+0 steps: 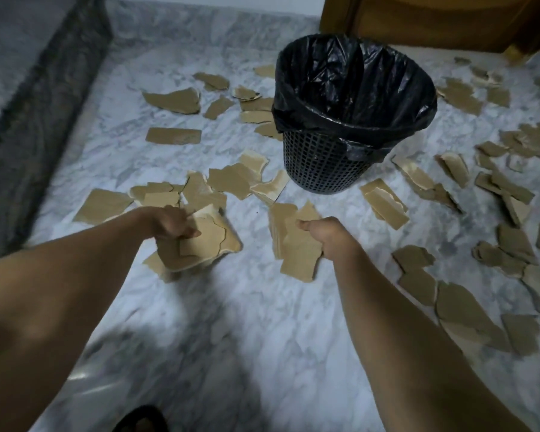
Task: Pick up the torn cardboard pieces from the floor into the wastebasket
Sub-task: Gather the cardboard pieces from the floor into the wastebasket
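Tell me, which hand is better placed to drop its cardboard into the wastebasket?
Probably the right hand: it grips torn cardboard pieces and sits closer to the bag-lined wastebasket. The left hand, also gripping a cardboard stack, is farther away.

Marble-floored room in dim light.
The white-and-grey veined marble floor met a brown wooden panel at its far edge. Just left of the panel, a marble skirting ran below a pale wall. Well to the panel's left, a raised grey surface with a dark side face bordered the floor.
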{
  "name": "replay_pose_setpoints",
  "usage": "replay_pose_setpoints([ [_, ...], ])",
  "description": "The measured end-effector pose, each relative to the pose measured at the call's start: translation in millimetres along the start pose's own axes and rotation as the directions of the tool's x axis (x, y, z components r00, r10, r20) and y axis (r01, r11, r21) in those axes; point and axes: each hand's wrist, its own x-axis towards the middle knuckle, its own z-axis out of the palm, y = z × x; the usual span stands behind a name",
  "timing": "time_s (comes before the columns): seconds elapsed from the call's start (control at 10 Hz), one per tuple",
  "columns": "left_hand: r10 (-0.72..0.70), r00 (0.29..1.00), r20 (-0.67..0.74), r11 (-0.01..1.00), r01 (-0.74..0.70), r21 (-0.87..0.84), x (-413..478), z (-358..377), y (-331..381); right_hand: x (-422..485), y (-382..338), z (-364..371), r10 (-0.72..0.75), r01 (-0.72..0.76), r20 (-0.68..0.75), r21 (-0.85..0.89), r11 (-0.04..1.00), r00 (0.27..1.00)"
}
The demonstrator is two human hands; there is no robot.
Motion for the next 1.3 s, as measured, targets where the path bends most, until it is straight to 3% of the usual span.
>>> replay_pose_setpoints([
  [0.1,-0.094,0.987,-0.131,0.996,0.092,-0.019,-2.1,20.1,-20.6,1.8,-5.2,31.3,-0.029,-0.011,-0.129,-0.302,0.953,0.991],
  [0.2,-0.192,0.974,-0.117,0.953,0.157,-0.260,7.5,34.4,-30.3,-8.2,-9.8,48.0,-0.124,0.030,-0.181,-0.451,0.892,0.976],
  [0.3,-0.156,0.979,-0.132,0.959,0.119,-0.256,2.2,40.8,-24.9,0.7,-7.0,50.5,-0.145,0.069,-0.135,-0.456,0.888,0.980],
  [0.4,-0.051,0.962,-0.270,0.990,0.012,-0.142,-11.6,38.6,-15.5,2.0,-4.3,52.2,-0.194,0.125,-0.123,-0.426,0.896,0.973],
  [0.5,-0.037,0.962,-0.272,0.986,-0.011,-0.169,-15.6,37.1,-5.7,-2.8,-2.4,53.4,-0.257,0.164,-0.137,-0.477,0.864,0.957],
  [0.6,-0.075,0.943,-0.324,0.990,0.031,-0.139,-14.1,33.2,-6.2,-4.0,0.4,54.7,-0.283,0.199,-0.139,-0.431,0.880,0.949],
  [0.8,-0.096,0.971,-0.220,0.993,0.078,-0.086,3.7,23.3,-10.3,-7.0,1.1,40.0,-0.374,0.369,-0.055,-0.076,0.926,0.926],
  [0.9,-0.137,0.964,-0.229,0.984,0.107,-0.141,12.7,22.2,-6.6,-0.6,-4.1,27.3,-0.366,0.366,0.032,0.007,0.931,0.930],
  [1.0,-0.178,0.959,-0.219,0.977,0.146,-0.153,19.4,21.8,-6.9,-0.1,-18.4,19.9,-0.368,0.365,0.104,0.050,0.930,0.924],
  [1.1,-0.200,0.958,-0.208,0.971,0.166,-0.171,25.8,22.9,-5.4,-0.5,-40.4,20.6,-0.479,0.495,0.160,-0.078,0.865,0.863],
  [1.2,-0.188,0.953,-0.239,0.974,0.150,-0.171,31.7,22.9,-4.6,16.5,-73.0,33.0,-0.533,0.590,0.290,-0.577,0.566,0.795],
  [1.3,-0.154,0.963,-0.220,0.964,0.098,-0.246,34.1,22.2,-4.5,40.4,-109.0,51.3,-0.380,0.462,0.378,-0.873,0.156,0.844],
])
